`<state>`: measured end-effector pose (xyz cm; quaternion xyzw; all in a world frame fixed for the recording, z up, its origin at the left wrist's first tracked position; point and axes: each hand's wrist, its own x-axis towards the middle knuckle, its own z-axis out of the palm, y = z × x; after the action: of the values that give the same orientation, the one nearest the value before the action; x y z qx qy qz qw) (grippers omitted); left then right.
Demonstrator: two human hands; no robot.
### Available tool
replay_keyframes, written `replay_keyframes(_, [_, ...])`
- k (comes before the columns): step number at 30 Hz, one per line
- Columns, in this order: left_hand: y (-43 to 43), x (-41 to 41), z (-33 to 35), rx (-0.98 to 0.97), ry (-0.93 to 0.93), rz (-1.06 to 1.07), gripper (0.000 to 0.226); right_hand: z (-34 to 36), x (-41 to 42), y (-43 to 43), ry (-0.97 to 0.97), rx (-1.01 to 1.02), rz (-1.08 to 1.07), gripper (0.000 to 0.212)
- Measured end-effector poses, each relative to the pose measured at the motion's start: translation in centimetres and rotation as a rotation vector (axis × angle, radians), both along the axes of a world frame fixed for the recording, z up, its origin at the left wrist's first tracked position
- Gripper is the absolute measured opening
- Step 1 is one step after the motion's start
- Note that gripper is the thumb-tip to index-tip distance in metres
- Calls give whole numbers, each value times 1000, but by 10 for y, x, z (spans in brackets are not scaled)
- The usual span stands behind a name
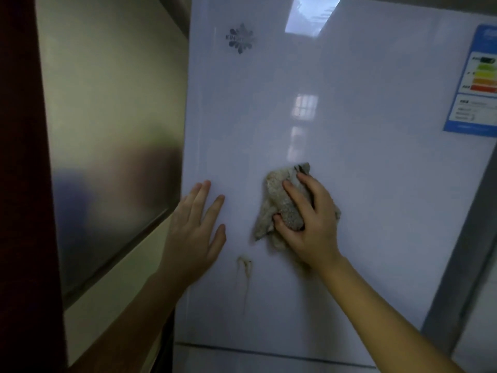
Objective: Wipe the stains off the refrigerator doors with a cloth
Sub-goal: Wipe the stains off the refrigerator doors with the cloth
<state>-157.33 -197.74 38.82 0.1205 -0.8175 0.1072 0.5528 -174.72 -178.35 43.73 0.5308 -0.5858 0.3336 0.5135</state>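
Observation:
The glossy white upper refrigerator door [349,170] fills most of the view. My right hand [309,224] grips a crumpled beige cloth [279,200] and presses it against the door's middle. My left hand [196,230] lies flat on the door near its left edge, fingers straight and spread. A brownish stain [245,267] with a drip running down sits below and between my hands, apart from the cloth. A snowflake logo [240,38] marks the door's upper left.
An energy label sticker [476,82] is stuck on the door's upper right. The seam to the lower door [269,354] runs across the bottom. A steel-faced panel [113,130] stands to the left, a dark red surface [21,184] beyond it.

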Motion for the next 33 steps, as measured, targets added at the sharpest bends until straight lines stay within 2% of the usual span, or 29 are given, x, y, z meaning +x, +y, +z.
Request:
replay_keyframes(3, [1,2,-4,9,-28,7,57,-22,9,-2,-104,-36,-6,63])
replay_keyframes(10, [1,5,-17,31,-32,-9,57,-34,11,0,-109,-28,-23,66])
replay_keyframes(14, [2,1,-21,44,-16,-3,58,-40,17,-2,-170,-31,37,70])
replay_keyframes(19, [6,-1,-20,58,-13,7,58,-41,29,-9,-292,-117,44,48])
replay_keyframes(24, [7,1,-19,50,-33,27,59,-40,22,-9,-213,-127,56,46])
replay_keyframes(33, [8,12,-24,38,-105,103,57,-52,3,-4,-64,-21,96,42])
